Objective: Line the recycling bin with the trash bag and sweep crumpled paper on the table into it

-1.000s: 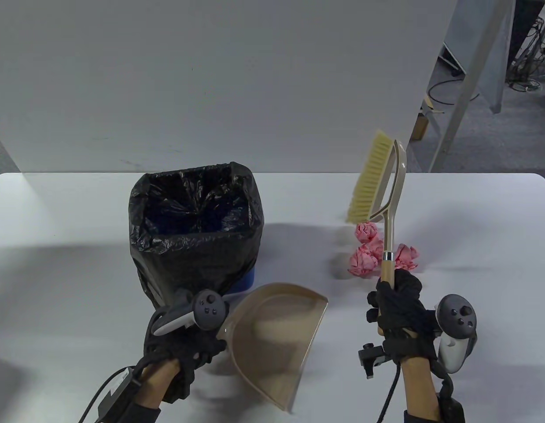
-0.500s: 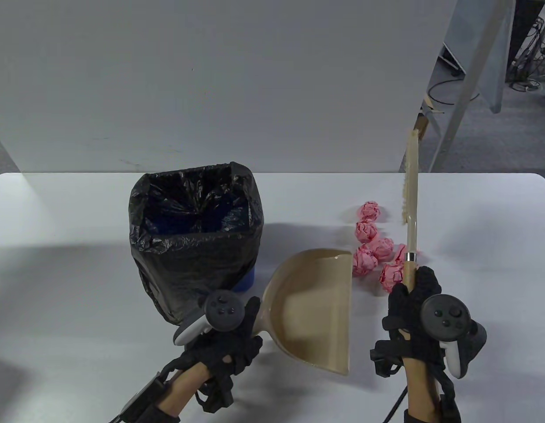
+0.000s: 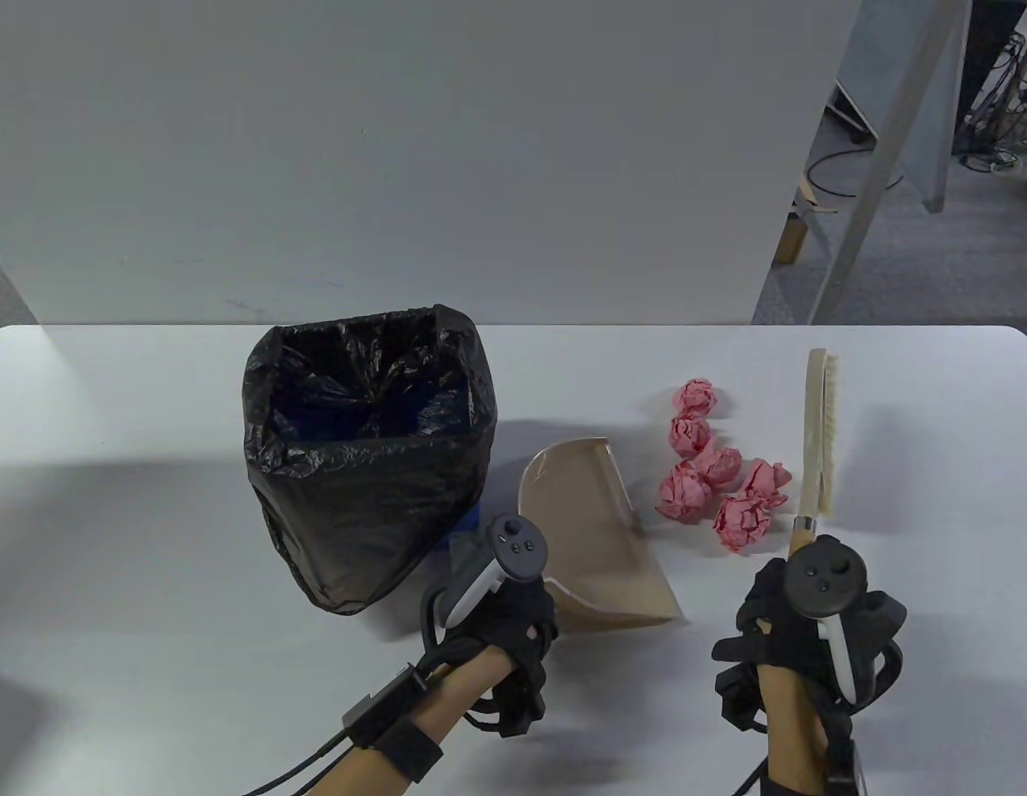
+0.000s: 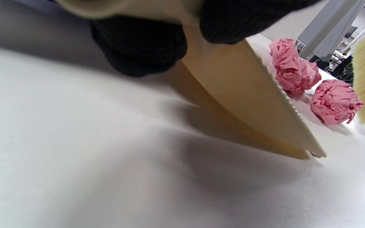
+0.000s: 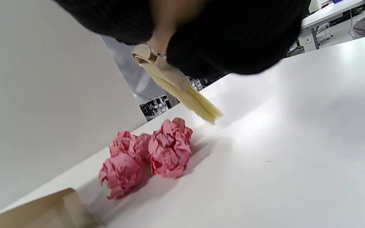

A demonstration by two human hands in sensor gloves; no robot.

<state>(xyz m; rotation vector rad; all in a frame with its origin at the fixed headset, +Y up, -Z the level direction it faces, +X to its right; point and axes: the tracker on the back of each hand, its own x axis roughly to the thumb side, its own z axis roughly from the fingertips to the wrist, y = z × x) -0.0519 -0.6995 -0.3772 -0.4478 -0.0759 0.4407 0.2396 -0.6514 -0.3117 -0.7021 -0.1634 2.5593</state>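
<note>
The blue recycling bin (image 3: 468, 531) stands left of centre, lined with a black trash bag (image 3: 368, 448) whose mouth is open. Several pink crumpled paper balls (image 3: 717, 468) (image 4: 334, 101) (image 5: 166, 152) lie in a cluster right of centre. My left hand (image 3: 518, 630) grips the handle of a beige dustpan (image 3: 588, 531) (image 4: 246, 95), tilted with its lip on the table just left of the balls. My right hand (image 3: 800, 605) grips the wooden handle of a hand brush (image 3: 816, 431) (image 5: 185, 98). Its bristles point down just right of the balls.
A white wall panel (image 3: 397, 166) rises behind the table's far edge. The white table (image 3: 132, 514) has bare surface left of the bin and right of the brush. Grey stands and cables (image 3: 895, 124) are beyond the far right corner.
The dustpan has swung from lying flat to standing tilted beside the paper balls, and my left hand moved right. The brush dropped from high above to low on the balls' right side.
</note>
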